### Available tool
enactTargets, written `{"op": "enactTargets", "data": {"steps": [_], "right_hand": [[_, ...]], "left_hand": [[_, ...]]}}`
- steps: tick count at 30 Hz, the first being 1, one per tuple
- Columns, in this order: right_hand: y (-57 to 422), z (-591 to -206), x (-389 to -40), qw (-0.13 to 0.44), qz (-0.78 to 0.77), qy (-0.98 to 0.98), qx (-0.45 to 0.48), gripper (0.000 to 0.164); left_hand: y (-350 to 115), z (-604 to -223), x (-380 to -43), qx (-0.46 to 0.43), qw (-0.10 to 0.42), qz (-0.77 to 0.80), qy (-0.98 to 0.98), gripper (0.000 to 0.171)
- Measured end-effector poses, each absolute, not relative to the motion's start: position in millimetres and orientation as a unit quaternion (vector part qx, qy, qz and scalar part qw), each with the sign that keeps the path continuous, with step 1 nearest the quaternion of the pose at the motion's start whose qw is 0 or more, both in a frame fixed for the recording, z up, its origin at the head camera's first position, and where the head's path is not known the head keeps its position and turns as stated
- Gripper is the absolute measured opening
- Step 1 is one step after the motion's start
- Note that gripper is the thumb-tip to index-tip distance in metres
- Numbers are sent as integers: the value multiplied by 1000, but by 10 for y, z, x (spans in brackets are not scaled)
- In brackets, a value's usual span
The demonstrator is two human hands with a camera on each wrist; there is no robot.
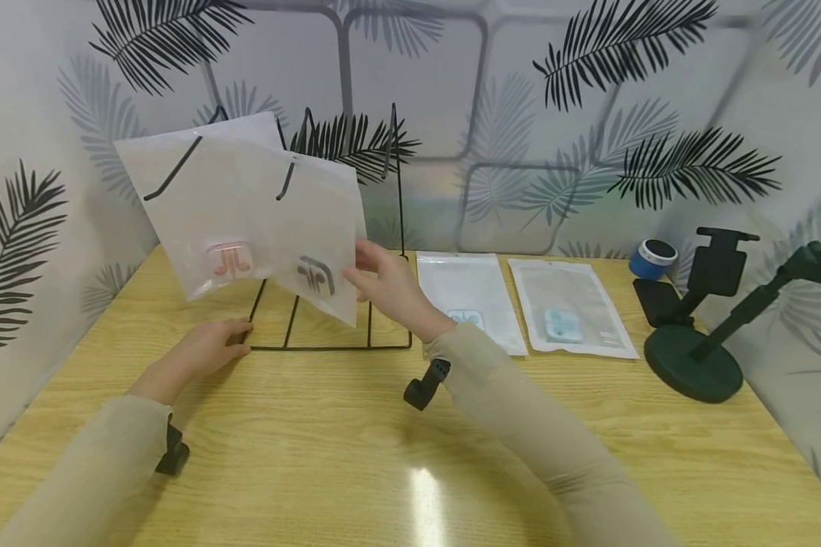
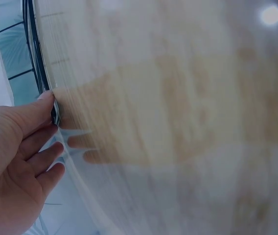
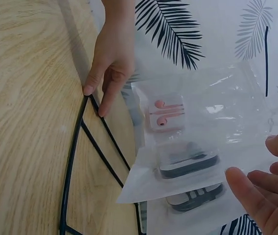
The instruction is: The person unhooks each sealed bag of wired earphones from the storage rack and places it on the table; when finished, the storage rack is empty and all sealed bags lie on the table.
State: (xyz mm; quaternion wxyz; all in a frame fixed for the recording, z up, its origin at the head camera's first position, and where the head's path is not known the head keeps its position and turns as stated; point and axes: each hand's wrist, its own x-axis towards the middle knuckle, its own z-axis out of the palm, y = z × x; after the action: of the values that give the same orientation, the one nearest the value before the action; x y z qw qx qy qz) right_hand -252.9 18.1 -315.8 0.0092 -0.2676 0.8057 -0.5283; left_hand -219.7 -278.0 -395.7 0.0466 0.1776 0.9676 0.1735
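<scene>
A black wire rack [image 1: 328,349] stands on the wooden table, its prongs carrying white plastic pouches. One hanging pouch [image 1: 198,182] shows pink earphones [image 3: 166,115] in a clear case. Beside it, another pouch [image 1: 321,220] contains dark earphones [image 1: 315,276]; the right wrist view reveals a further dark-earphone pouch [image 3: 195,196] behind. My left hand [image 1: 208,349] pinches the rack's front left corner between thumb and index finger. Right at the outer edge of the dark-earphone pouch is my right hand [image 1: 393,285], its fingers loosely bent and spread, gripping nothing.
Two more pouches [image 1: 465,285] [image 1: 578,300] lie flat on the table right of the rack, with bluish cases inside. Farther right are a blue round container [image 1: 650,264], a black phone-like slab [image 1: 657,301] and a dark green stand [image 1: 694,368]. A leaf-patterned backdrop [image 1: 520,137] rises behind.
</scene>
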Motion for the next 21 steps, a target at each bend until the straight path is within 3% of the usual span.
{"op": "enactTargets", "data": {"steps": [16,21], "right_hand": [[203,-3101,-2652,-31,-533,813,-231,26],[235,-3090,-2661,-71,-541,807,-225,20]], "left_hand": [[-2784,-3980,-2207,165,60,172,969,46],[-2785,-3985,-2220,162,65,168,970,47]]}}
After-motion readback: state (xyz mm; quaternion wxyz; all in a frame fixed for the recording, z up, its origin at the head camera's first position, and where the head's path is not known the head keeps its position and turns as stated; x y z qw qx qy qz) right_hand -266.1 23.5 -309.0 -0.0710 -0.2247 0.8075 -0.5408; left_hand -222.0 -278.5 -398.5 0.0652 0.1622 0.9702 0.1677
